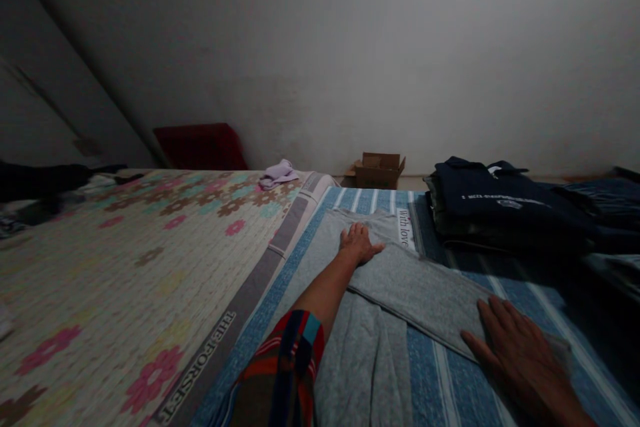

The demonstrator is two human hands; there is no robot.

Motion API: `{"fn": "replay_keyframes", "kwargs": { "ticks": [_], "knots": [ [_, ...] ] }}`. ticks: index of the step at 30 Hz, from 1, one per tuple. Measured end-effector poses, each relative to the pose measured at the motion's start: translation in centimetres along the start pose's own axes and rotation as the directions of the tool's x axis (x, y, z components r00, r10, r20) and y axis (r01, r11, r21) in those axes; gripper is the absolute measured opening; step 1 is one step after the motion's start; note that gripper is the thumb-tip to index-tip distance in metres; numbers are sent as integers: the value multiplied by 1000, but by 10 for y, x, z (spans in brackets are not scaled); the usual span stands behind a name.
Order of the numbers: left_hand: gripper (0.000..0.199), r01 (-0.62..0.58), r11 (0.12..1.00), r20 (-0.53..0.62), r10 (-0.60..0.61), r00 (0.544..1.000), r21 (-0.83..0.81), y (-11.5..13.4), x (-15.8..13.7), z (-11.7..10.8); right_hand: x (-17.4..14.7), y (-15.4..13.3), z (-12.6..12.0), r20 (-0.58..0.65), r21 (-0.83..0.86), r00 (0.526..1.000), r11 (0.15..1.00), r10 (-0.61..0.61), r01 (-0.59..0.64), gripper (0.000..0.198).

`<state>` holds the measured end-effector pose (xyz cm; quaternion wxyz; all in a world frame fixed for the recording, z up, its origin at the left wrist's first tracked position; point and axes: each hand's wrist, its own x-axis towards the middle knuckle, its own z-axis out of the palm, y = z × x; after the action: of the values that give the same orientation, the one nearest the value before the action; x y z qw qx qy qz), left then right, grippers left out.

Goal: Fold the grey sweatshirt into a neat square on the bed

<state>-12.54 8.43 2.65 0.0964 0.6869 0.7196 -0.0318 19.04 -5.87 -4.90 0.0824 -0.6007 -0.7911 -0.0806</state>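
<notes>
Two hands are down on the grey garment (410, 280), and it lies spread out on the blue striped sheet (425, 360)! The left hand (357, 243) is out in front, palm down near the garment's far end, fingers close together and thumb jutting off to the side. And here's the right hand (523, 347), over at the near right, flat on the long strip of grey cloth that runs out that way, its thumb well apart from the fingers. Between the two, that strip lies slantwise over the stripes, while another length of the garment comes back toward the person, creased, beside the plaid sleeve (285, 367) on the left arm.

Look beyond the right hand: a stack of folded dark clothes (510, 207), the top piece navy with white lettering. Further back, an open cardboard box (377, 173) sits by the wall (320, 47). Over on the left, a lilac cloth (277, 175) lies bunched at the far edge of the flowered cover (190, 267).
</notes>
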Motion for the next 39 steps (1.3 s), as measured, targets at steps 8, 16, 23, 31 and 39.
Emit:
{"fn": "replay_keyframes", "kwargs": {
  "ticks": [8,16,23,31,39],
  "knots": [
    [102,8,1000,38,-7,999,-11,-5,8,6,1,0,0,0,-27,1000,1000,4,-4,73],
    [95,42,999,2,-42,999,-21,-1,3,2,2,-3,-1,-14,-5,1000,1000,28,-28,72],
    [94,83,996,-30,-83,996,-15,0,-2,1,3,-4,-3,12,8,999,999,50,-50,71],
    [93,93,996,-42,-94,995,-15,-1,5,-3,4,-6,-10,22,25,999,999,38,-39,70],
    [81,70,998,-103,-70,992,-6,30,-9,-3,4,-7,-11,8,48,999,998,46,-46,69]
  ]
}}
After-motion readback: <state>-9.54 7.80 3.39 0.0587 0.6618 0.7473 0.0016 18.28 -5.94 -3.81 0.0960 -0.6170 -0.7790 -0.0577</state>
